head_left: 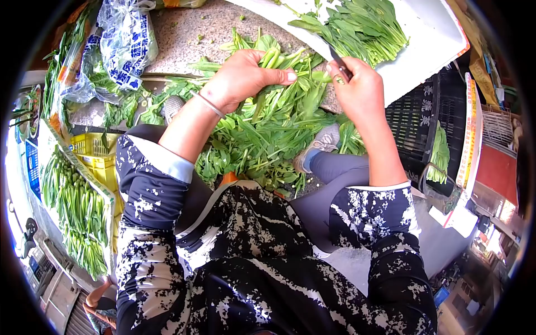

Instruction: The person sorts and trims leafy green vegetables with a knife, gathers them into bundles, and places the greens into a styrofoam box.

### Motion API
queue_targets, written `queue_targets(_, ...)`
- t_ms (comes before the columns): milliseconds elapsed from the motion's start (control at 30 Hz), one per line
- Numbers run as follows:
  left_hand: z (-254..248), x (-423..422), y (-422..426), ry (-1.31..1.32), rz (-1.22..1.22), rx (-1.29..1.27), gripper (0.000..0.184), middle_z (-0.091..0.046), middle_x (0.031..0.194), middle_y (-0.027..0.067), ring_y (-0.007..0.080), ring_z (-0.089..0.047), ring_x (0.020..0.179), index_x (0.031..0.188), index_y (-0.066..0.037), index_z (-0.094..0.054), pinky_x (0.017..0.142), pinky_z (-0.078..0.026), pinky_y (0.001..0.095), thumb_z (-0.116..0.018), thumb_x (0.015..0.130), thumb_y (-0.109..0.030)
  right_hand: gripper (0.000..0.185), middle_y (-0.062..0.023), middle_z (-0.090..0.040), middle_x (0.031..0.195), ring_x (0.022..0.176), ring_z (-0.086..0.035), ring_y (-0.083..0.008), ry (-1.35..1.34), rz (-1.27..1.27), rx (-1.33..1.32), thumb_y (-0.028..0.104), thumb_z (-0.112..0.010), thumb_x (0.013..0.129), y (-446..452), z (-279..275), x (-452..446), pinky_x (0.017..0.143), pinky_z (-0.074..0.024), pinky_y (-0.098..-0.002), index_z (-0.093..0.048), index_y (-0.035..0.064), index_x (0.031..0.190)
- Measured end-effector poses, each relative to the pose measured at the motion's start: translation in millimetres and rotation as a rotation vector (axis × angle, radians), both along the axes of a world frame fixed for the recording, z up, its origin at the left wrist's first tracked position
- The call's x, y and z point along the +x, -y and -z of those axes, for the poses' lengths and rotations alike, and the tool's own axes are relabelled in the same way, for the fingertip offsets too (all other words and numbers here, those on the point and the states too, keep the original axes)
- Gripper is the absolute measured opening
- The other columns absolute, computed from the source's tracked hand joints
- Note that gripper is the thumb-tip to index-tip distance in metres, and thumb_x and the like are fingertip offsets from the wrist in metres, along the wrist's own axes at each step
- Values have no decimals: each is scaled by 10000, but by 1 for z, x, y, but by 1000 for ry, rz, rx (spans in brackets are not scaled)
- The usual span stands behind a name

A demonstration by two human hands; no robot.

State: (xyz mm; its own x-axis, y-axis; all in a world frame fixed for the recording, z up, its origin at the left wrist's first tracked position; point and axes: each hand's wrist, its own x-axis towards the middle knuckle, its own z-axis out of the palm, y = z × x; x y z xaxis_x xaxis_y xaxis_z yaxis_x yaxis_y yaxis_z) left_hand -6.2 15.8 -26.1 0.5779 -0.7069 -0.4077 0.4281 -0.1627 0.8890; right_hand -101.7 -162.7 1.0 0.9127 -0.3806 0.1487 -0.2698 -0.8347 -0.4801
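Note:
My left hand [240, 78], with a bangle at the wrist, is closed around a few leafy green stalks [274, 58], thumb pointing right. Opposite it, my right hand [360, 89] grips a small knife [338, 61] whose dark blade points up and left. A piece of green stem shows by the right fingertips. Below both hands, a loose heap of green leaves [268, 139] spreads over the ground between my shoes. Up and right of the knife, trimmed leafy greens [368, 33] lie bundled on a white board or box [430, 42].
Clear plastic bags with blue print [131, 42] lie at upper left on a stone ledge [184, 36]. On the left stand a yellow crate [92, 146] and a box of packed greens [72, 206]. A black crate [410, 114] is at right. Another person [100, 306] shows at lower left.

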Motion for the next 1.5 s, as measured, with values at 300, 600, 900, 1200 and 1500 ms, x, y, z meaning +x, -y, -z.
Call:
queue_targets(300, 2, 0, 1, 231, 54, 153, 189, -640, 742, 6, 62, -549, 631, 877, -37, -661, 575, -446, 219, -704, 756, -176, 529, -14, -570, 727, 674, -502, -67, -154, -135, 838, 392, -572, 847, -7, -6, -2, 633, -420, -221, -519, -12, 1186)
queue_targets(600, 6, 0, 1, 304, 89, 129, 210, -641, 732, -1, 50, -538, 622, 888, -42, -669, 574, -439, 214, -714, 749, -192, 388, 11, -549, 691, 641, -484, -49, -202, -168, 855, 315, -585, 852, -11, -3, 1, 629, -413, -209, -580, 61, 1144)
queue_targets(900, -4, 0, -2, 186, 42, 98, 194, -647, 736, 6, 57, -545, 616, 885, -45, -667, 580, -444, 215, -710, 751, -178, 370, -10, -576, 716, 679, -518, -81, -292, -15, 930, 310, -667, 787, -9, -3, 3, 614, -426, -239, -625, 74, 1069)
queue_targets(1200, 1, 7, -7, 199, 1, 92, 190, -650, 760, 22, 68, -579, 643, 891, -33, -655, 585, -468, 213, -700, 759, -162, 294, 3, -550, 616, 510, -459, -92, -258, -81, 302, 253, -703, 747, 23, 26, 6, 491, -381, -261, -639, 32, 929)
queue_targets(1500, 0, -5, -3, 366, 94, 130, 257, -610, 662, -15, 48, -503, 564, 858, -46, -677, 511, -407, 216, -728, 733, -265, 261, -60, -628, 708, 400, -377, -13, -78, -20, 1156, 148, -666, 779, -15, 12, 9, 328, -229, -157, -621, 42, 1013)
